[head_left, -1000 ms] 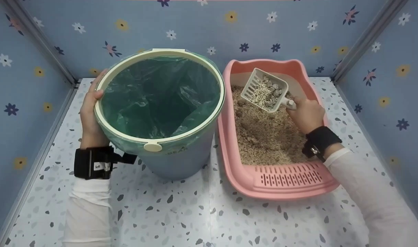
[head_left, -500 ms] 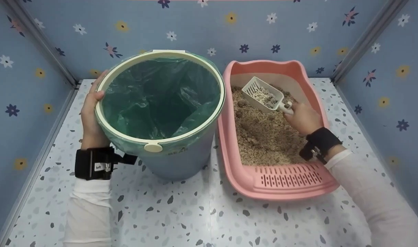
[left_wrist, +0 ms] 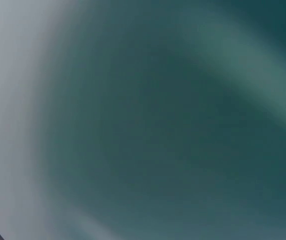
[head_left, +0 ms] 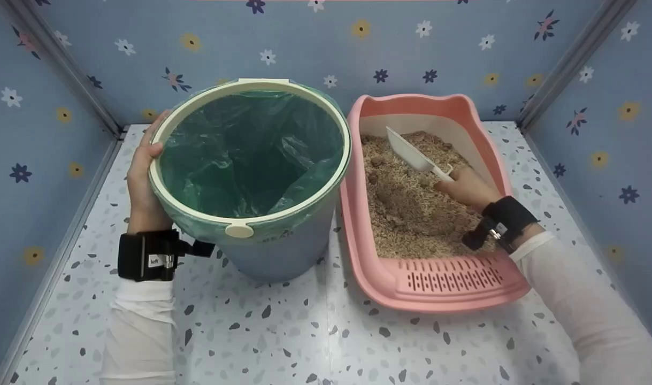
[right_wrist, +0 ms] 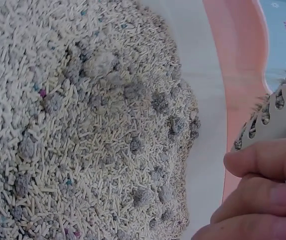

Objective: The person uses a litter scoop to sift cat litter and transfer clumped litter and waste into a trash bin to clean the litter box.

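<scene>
My right hand [head_left: 467, 187] grips the handle of a white litter scoop [head_left: 409, 152] over the pink litter box [head_left: 352, 214]. The scoop is turned on its side, with its open face hidden in the head view. In the right wrist view, bits of litter show in the slots of the scoop [right_wrist: 278, 112]. Below it lies pellet cat litter [right_wrist: 107, 145] with several grey clumps. At the left, my left hand [head_left: 144, 176] holds the side of a blue trash bin [head_left: 283, 256], thumb at the rim. A green bag [head_left: 240, 155] lines the bin. Blurred green and grey fill the left wrist view.
The bin stands close beside the litter box's left wall on a speckled white surface [head_left: 261, 342]. Blue flowered panels [head_left: 304, 32] enclose the back and both sides. A slotted ledge [head_left: 454, 278] forms the front of the litter box.
The scoop has gone from level, with litter and clumps showing in it, to turned on its side and lower over the litter. My left hand and the bin stay nearly still.
</scene>
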A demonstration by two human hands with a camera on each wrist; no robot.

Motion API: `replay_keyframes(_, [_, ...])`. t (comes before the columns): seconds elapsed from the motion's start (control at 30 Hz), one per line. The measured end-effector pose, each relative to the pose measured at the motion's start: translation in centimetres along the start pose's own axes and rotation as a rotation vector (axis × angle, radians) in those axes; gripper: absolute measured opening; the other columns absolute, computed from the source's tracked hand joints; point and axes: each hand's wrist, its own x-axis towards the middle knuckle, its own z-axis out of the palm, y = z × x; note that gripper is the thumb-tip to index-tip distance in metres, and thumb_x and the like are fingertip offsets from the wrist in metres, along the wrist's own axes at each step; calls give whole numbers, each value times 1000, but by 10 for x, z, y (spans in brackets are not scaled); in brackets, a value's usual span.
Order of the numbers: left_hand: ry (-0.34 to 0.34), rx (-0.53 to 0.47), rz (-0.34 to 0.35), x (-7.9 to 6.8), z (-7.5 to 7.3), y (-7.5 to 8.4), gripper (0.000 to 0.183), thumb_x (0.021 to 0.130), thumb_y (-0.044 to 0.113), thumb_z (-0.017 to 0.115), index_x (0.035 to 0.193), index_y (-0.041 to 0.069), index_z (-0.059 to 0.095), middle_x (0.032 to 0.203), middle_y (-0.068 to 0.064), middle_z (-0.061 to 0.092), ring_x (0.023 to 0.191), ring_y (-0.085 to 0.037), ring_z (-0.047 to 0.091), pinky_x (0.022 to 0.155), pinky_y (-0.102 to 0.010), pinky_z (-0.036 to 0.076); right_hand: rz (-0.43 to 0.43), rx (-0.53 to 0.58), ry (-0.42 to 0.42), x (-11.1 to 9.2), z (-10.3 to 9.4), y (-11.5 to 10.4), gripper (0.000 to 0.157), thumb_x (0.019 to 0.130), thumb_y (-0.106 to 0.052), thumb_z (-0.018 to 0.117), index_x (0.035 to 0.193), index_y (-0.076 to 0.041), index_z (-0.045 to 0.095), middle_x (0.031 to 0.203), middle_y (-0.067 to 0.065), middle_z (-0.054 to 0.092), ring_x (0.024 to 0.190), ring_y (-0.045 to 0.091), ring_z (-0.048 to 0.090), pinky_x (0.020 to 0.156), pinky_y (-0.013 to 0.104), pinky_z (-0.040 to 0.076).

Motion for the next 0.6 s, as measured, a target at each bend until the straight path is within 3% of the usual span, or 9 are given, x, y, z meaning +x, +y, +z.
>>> replay_keyframes(0.17, [-2, -9, -1, 0, -1, -1, 51, 96, 15, 28, 147, 13, 32, 152, -6, 26, 140, -22, 27, 114, -40, 20, 15, 40, -45, 0, -1, 1, 25, 85, -25, 62, 69, -11, 48, 53, -8, 40, 42, 6, 35, 38, 23, 32])
replay_keyframes(0.4, [-2, -11, -1, -1, 0, 0, 51, 96, 14, 27, 147, 12, 31, 152, -7, 27, 139, -23, 28, 114, -40, 21, 22, -10, -74, -1, -3, 2, 23, 84, -28, 63, 76, -8, 53, 54, -8, 40, 43, 7, 36, 39, 23, 34])
replay_keyframes(0.5, [-5, -15, 2, -1, -1, 0, 50, 96, 14, 27, 147, 12, 32, 152, -7, 27, 139, -23, 28, 114, -40, 21, -8, -59, -41, -3, -4, 2, 23, 84, -27, 63, 75, -9, 52, 56, -8, 39, 45, 8, 37, 42, 24, 35])
replay_keyframes(0.6, [-8, -24, 3, 0, -1, -1, 51, 96, 14, 27, 147, 13, 32, 152, -7, 26, 140, -22, 27, 114, -40, 20, -46, -76, 44, -4, -3, 2, 20, 83, -23, 63, 72, -10, 52, 57, -6, 40, 45, 9, 38, 42, 25, 36])
